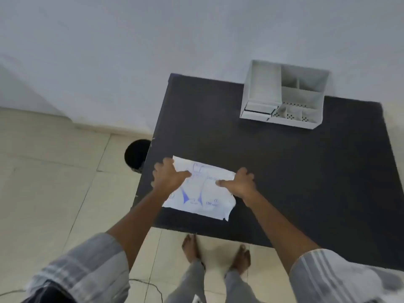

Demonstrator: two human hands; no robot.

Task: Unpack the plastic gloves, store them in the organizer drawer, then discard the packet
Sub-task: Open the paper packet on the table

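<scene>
Two bare arms reach down over a dark, matte surface (284, 171) that stands against a plain pale wall (153, 51), with cream floor tiles (54, 171) to the left and underneath. Down on the floor, just beside the surface's left edge, sits a round black bin (136, 155), partly hidden by that edge. At the far right corner of the surface stands a white organizer (284, 95) with several open compartments on top and a small drawer (259, 111) low on its left front; whether the drawer is pulled out at all I cannot tell. Near the front left of the surface lies the packet (203, 193), a flat white plastic pack printed in blue, its print too blurred to read. The left hand (168, 176) is on the packet's upper left corner, fingers curled around the edge and thumb laid across the top face. The right hand (239, 182) grips the right edge the same way, fingers bent behind, thumb pointing inward over the plastic. Both hands are closed on the packet. Bare feet (218, 252) stand on the tiles below the front edge, and striped grey sleeves (323, 272) cover the upper arms.
</scene>
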